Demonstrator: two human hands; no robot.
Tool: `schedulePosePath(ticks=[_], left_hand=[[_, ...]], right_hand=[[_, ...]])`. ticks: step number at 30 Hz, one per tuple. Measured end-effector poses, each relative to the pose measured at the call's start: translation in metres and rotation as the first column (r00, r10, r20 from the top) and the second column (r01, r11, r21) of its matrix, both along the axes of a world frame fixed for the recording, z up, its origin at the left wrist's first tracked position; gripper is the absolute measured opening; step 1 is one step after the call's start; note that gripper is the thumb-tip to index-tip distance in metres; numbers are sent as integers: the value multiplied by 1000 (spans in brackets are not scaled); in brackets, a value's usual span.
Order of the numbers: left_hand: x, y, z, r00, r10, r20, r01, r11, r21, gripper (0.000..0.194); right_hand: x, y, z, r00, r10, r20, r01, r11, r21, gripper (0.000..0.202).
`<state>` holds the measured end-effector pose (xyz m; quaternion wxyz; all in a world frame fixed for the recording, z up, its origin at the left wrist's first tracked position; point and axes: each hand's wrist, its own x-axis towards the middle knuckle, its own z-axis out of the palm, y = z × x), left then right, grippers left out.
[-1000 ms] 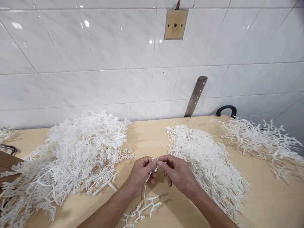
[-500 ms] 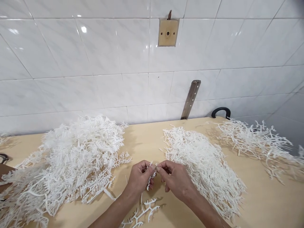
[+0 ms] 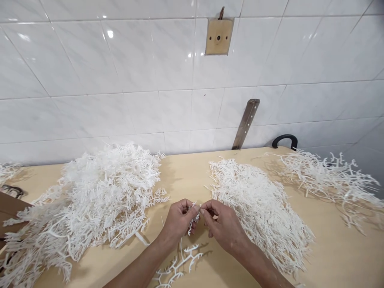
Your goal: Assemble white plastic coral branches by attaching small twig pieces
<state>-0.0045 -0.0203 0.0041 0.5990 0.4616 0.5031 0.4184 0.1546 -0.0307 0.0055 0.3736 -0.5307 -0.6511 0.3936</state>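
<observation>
My left hand (image 3: 179,220) is closed on a small white branched piece (image 3: 194,224), which hangs from its fingers. Thumb and index finger of my right hand (image 3: 223,224) pinch at the top of that piece, close to the left thumb. Below my left hand, a larger white branched sprig (image 3: 183,260) extends over the table, its stem rising toward the hand. A big pile of white branched pieces (image 3: 111,192) spreads on the left, and a denser pile of thin white pieces (image 3: 258,204) lies just right of my right hand.
Looser white branches (image 3: 327,176) lie at the far right of the wooden table (image 3: 186,172). Behind stand a black curved handle (image 3: 285,138), a metal strip (image 3: 246,124) and a tiled wall with a yellowish plate (image 3: 219,37). A brown box edge (image 3: 10,212) shows at left.
The view has shifted slightly, so the piles and wall fixtures appear a little further right. Both hands keep nearly the same pose, fingertips together at the small piece.
</observation>
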Motion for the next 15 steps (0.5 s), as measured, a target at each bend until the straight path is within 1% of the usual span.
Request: schedulePosePath(ticks=[2, 4, 7, 9, 11, 13, 15], left_hand=[[-1, 1, -2, 1000, 11, -23, -10, 999, 39, 49], [-2, 1, -4, 998, 15, -65, -9, 996, 90, 47], [-4, 2, -3, 986, 25, -164, 7, 982, 188, 40], [-6, 2, -3, 972, 35, -231, 26, 967, 253, 34], [-8, 2, -2, 963, 24, -267, 56, 956, 288, 30], [-10, 1, 0, 966, -43, -256, 108, 963, 247, 30], [-11, 2, 1, 978, -119, -172, 143, 980, 136, 33]], right_hand=[[-1, 0, -1, 1000, -4, 12, 4, 1000, 30, 21], [-1, 0, -3, 1000, -8, 19, 8, 1000, 26, 20], [0, 0, -5, 1000, 5, 11, -5, 999, -39, 21], [1, -1, -4, 999, 34, -9, -35, 996, -83, 21], [3, -2, -2, 997, 74, -39, -78, 991, -112, 20], [5, -3, 1, 992, 100, -72, -109, 984, -142, 19], [8, -3, 2, 990, 108, -94, -123, 976, -180, 20]])
